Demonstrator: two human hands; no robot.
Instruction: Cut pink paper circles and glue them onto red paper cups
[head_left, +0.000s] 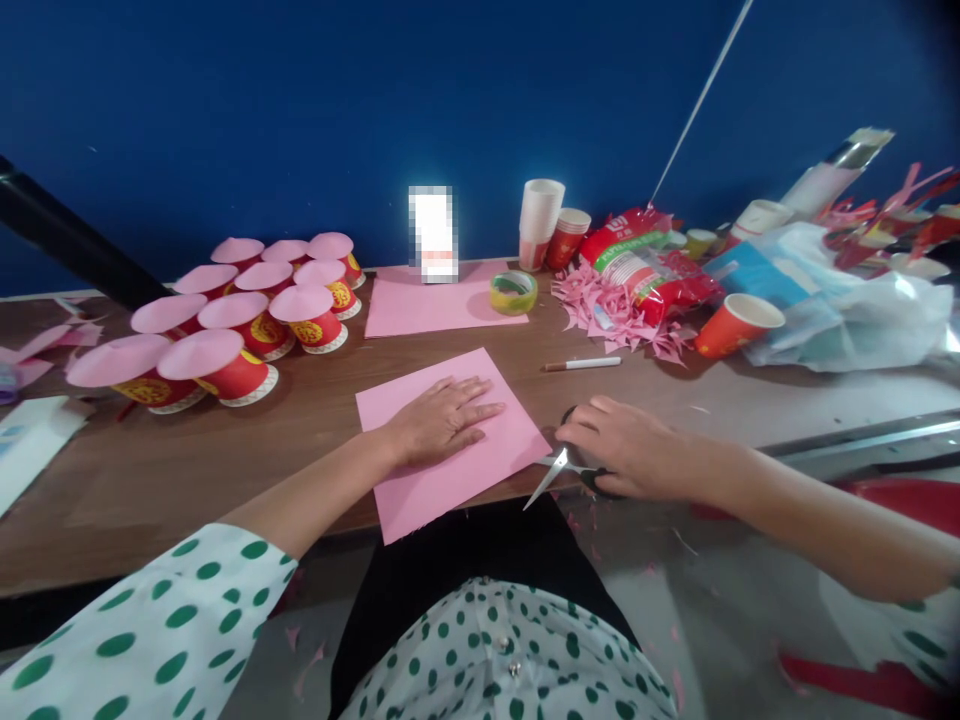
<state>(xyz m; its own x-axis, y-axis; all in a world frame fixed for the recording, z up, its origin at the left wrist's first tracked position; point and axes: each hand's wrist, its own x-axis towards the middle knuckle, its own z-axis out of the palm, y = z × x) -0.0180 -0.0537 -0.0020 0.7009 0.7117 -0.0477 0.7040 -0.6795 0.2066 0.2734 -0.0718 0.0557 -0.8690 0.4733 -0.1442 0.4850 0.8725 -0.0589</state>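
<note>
My left hand [450,420] lies flat with its fingers stretched out on a square sheet of pink paper [409,505]. The sheet sits turned at an angle, and its near corner juts past the table's front edge. To the right of the paper, my right hand [626,440] is closed round the dark handles of a pair of scissors [553,470]. The blades are spread and point left and toward me, close to the sheet's right corner. Part of the handles is hidden by my fingers.
Red cups with pink paper cone tops [201,352] stand at the left. Farther back lie pink sheets [427,313], a tape roll [513,292] and a blurred-out object. A pen [583,364], stacked white cups [541,215], a red packet [637,265] and a tipped orange cup [731,328] are at the right.
</note>
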